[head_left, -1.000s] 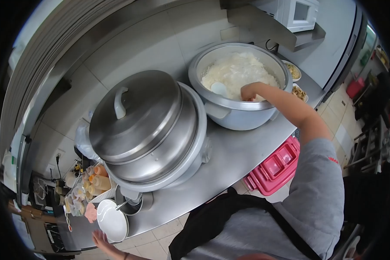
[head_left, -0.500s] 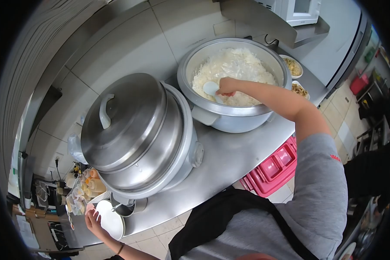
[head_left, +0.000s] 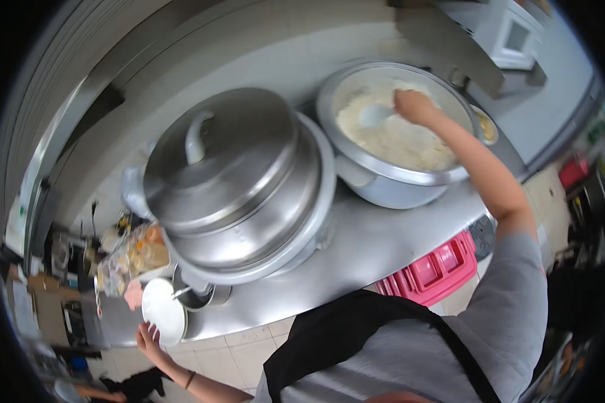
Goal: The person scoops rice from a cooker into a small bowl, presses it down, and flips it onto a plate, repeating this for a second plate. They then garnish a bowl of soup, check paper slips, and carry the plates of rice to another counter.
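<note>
My right hand (head_left: 415, 107) is closed around the handle of a white rice paddle (head_left: 375, 116). Its blade is over the cooked rice (head_left: 403, 144) in a large round metal pot (head_left: 393, 178); blur hides whether it touches. Down at the left, my left hand (head_left: 149, 341) is by the near left rim of a stack of white plates (head_left: 163, 312), fingers loosely bent and apart, holding nothing I can see. A pink cloth (head_left: 134, 294) lies just beyond the plates. Between my hands stands a second large pot, covered by a domed metal lid (head_left: 225, 158).
A metal container (head_left: 198, 299) with a utensil handle sits beside the plates. Several sauce bottles (head_left: 148, 252) stand behind. A bowl of food (head_left: 485, 125) is right of the rice. Pink lidded bin (head_left: 433, 269) lies below the steel counter (head_left: 363, 235). Another person (head_left: 101, 389) is at lower left.
The view has shifted, so the pots sit further right. My left hand has gone from beside the pink cloth to the plates' near edge. My right hand has lifted, the paddle away from the near rim.
</note>
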`<move>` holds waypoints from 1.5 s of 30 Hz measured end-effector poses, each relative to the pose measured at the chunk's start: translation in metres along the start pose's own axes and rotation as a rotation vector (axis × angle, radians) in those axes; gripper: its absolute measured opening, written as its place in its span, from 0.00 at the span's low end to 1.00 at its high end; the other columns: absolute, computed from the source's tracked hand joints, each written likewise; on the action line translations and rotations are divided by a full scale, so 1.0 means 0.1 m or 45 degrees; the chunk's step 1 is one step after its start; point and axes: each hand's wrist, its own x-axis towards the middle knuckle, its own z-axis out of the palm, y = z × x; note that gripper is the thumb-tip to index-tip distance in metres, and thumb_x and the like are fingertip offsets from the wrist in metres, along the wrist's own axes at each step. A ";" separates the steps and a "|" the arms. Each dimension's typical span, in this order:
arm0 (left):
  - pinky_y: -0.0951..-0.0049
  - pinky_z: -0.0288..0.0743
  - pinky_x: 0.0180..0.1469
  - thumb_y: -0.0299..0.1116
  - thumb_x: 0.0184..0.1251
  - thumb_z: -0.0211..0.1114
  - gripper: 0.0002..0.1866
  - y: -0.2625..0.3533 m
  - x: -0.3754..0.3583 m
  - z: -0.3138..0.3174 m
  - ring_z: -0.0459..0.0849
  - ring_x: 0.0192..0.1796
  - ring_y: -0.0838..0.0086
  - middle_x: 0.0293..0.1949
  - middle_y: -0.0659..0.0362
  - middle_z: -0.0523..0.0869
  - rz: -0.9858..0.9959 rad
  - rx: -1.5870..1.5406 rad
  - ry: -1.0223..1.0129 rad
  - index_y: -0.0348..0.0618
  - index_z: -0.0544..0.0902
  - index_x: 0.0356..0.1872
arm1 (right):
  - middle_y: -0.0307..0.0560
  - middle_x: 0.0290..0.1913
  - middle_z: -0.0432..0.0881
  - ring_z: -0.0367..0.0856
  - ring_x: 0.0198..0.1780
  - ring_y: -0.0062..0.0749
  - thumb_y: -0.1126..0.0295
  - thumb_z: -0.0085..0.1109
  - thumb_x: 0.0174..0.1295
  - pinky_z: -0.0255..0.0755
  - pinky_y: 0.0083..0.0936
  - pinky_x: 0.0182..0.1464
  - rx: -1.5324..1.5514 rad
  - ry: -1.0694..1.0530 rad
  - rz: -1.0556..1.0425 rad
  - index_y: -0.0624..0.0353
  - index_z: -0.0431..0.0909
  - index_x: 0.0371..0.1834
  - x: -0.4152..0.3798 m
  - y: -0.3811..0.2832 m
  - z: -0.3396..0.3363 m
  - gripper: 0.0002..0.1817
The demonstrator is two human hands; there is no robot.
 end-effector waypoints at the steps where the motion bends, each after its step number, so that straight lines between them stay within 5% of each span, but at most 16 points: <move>1: 0.76 0.70 0.40 0.45 0.60 0.54 0.17 0.00 -0.03 0.00 0.77 0.40 0.73 0.38 0.58 0.78 0.023 -0.021 0.015 0.40 0.74 0.40 | 0.58 0.36 0.78 0.77 0.39 0.46 0.62 0.54 0.49 0.70 0.36 0.40 0.109 0.084 0.027 0.64 0.73 0.39 -0.02 -0.11 -0.24 0.18; 4: 0.78 0.70 0.38 0.41 0.59 0.55 0.15 0.09 0.05 0.07 0.77 0.37 0.75 0.36 0.59 0.79 0.008 -0.054 -0.008 0.39 0.75 0.36 | 0.55 0.35 0.77 0.76 0.37 0.47 0.60 0.54 0.51 0.69 0.37 0.40 0.321 0.351 -0.348 0.61 0.76 0.37 0.07 -0.73 -0.65 0.16; 8: 0.82 0.70 0.35 0.31 0.59 0.55 0.10 0.73 0.16 0.88 0.76 0.34 0.80 0.32 0.60 0.79 0.330 0.087 -0.420 0.35 0.76 0.36 | 0.50 0.35 0.76 0.74 0.39 0.44 0.69 0.54 0.49 0.68 0.32 0.41 0.389 0.548 -1.052 0.54 0.77 0.40 0.44 -2.37 -0.50 0.13; 12: 0.79 0.70 0.31 0.32 0.56 0.59 0.10 1.04 0.23 1.33 0.78 0.30 0.78 0.27 0.57 0.80 0.705 0.452 -0.655 0.33 0.78 0.33 | 0.48 0.35 0.75 0.74 0.40 0.43 0.78 0.50 0.43 0.69 0.33 0.42 0.717 0.668 -1.162 0.48 0.75 0.43 0.63 -3.30 -0.24 0.20; 15: 0.79 0.70 0.30 0.32 0.56 0.59 0.10 1.29 0.26 1.42 0.78 0.28 0.77 0.27 0.56 0.81 0.749 0.459 -0.657 0.34 0.78 0.31 | 0.47 0.36 0.77 0.75 0.41 0.44 0.77 0.51 0.43 0.70 0.36 0.42 0.275 0.450 -1.219 0.53 0.75 0.35 0.69 -3.42 -0.27 0.13; 21: 0.80 0.70 0.28 0.32 0.56 0.59 0.09 1.53 0.31 1.72 0.79 0.27 0.77 0.26 0.56 0.81 0.887 0.386 -0.662 0.34 0.78 0.32 | 0.49 0.43 0.76 0.74 0.43 0.47 0.80 0.46 0.41 0.68 0.35 0.46 0.259 0.540 -1.102 0.54 0.74 0.43 0.74 -2.84 -0.92 0.22; 22: 0.79 0.71 0.28 0.31 0.56 0.59 0.09 1.58 0.29 1.82 0.79 0.28 0.77 0.25 0.56 0.81 0.922 0.410 -0.680 0.35 0.78 0.32 | 0.50 0.42 0.76 0.74 0.43 0.47 0.80 0.46 0.41 0.68 0.35 0.46 0.279 0.838 -1.170 0.55 0.73 0.44 1.00 -2.56 -0.81 0.22; 23: 0.77 0.71 0.30 0.31 0.55 0.60 0.09 1.58 0.30 1.94 0.80 0.27 0.74 0.27 0.54 0.81 0.981 0.352 -0.712 0.35 0.78 0.34 | 0.52 0.41 0.76 0.74 0.42 0.48 0.81 0.46 0.41 0.68 0.35 0.46 0.299 0.706 -1.023 0.55 0.73 0.45 0.87 -2.30 -0.99 0.23; 25: 0.76 0.72 0.31 0.31 0.55 0.59 0.10 1.67 0.24 2.18 0.80 0.28 0.71 0.28 0.52 0.80 1.052 0.345 -0.752 0.35 0.77 0.35 | 0.57 0.25 0.76 0.76 0.30 0.51 0.78 0.47 0.41 0.70 0.40 0.34 0.273 0.842 -0.811 0.59 0.75 0.27 0.58 -1.76 -1.18 0.09; 26: 0.75 0.72 0.31 0.31 0.55 0.59 0.11 1.72 0.20 2.30 0.80 0.29 0.69 0.30 0.51 0.80 1.117 0.350 -0.772 0.35 0.77 0.37 | 0.55 0.37 0.77 0.75 0.39 0.49 0.81 0.47 0.40 0.69 0.36 0.44 0.136 0.792 -0.747 0.56 0.73 0.43 0.67 -1.41 -1.11 0.22; 28: 0.74 0.72 0.32 0.31 0.56 0.58 0.11 1.80 0.12 2.56 0.80 0.30 0.67 0.31 0.50 0.80 1.193 0.350 -0.811 0.36 0.77 0.38 | 0.56 0.33 0.76 0.74 0.36 0.51 0.81 0.48 0.39 0.68 0.39 0.40 -0.042 0.826 -0.719 0.58 0.72 0.41 0.55 -0.79 -1.05 0.20; 31: 0.70 0.72 0.36 0.42 0.54 0.60 0.20 1.95 -0.02 2.96 0.80 0.35 0.64 0.31 0.48 0.79 0.995 0.506 -0.856 0.37 0.76 0.43 | 0.50 0.34 0.77 0.76 0.38 0.47 0.78 0.48 0.43 0.70 0.38 0.40 -0.145 0.737 -0.526 0.55 0.72 0.38 0.36 -0.14 -0.78 0.15; 33: 0.67 0.72 0.41 0.55 0.47 0.60 0.36 2.03 -0.14 3.19 0.79 0.40 0.60 0.34 0.45 0.78 0.919 0.752 -0.801 0.38 0.69 0.52 | 0.50 0.34 0.77 0.76 0.37 0.47 0.79 0.48 0.43 0.70 0.38 0.39 -0.161 0.734 -0.493 0.56 0.72 0.38 0.28 0.17 -0.55 0.16; 36: 0.66 0.70 0.47 0.60 0.43 0.60 0.46 2.02 -0.31 3.43 0.76 0.45 0.54 0.38 0.42 0.77 1.065 1.175 -0.613 0.38 0.58 0.59 | 0.50 0.33 0.77 0.77 0.34 0.46 0.79 0.49 0.42 0.71 0.37 0.37 -0.166 0.690 -0.442 0.56 0.71 0.37 0.23 0.43 -0.25 0.15; 43: 0.63 0.65 0.52 0.38 0.47 0.55 0.33 1.95 0.04 3.61 0.74 0.49 0.52 0.44 0.37 0.74 0.729 1.038 -0.829 0.38 0.59 0.57 | 0.49 0.34 0.76 0.77 0.34 0.45 0.80 0.50 0.43 0.72 0.35 0.36 -0.209 0.628 -0.383 0.57 0.71 0.35 0.21 0.63 -0.02 0.13; 45: 0.64 0.69 0.48 0.38 0.48 0.55 0.31 1.98 0.42 3.55 0.76 0.46 0.54 0.42 0.38 0.75 0.942 1.025 -0.752 0.37 0.61 0.56 | 0.49 0.35 0.76 0.77 0.34 0.45 0.80 0.50 0.43 0.72 0.35 0.37 -0.213 0.626 -0.393 0.57 0.71 0.36 0.25 0.67 0.00 0.14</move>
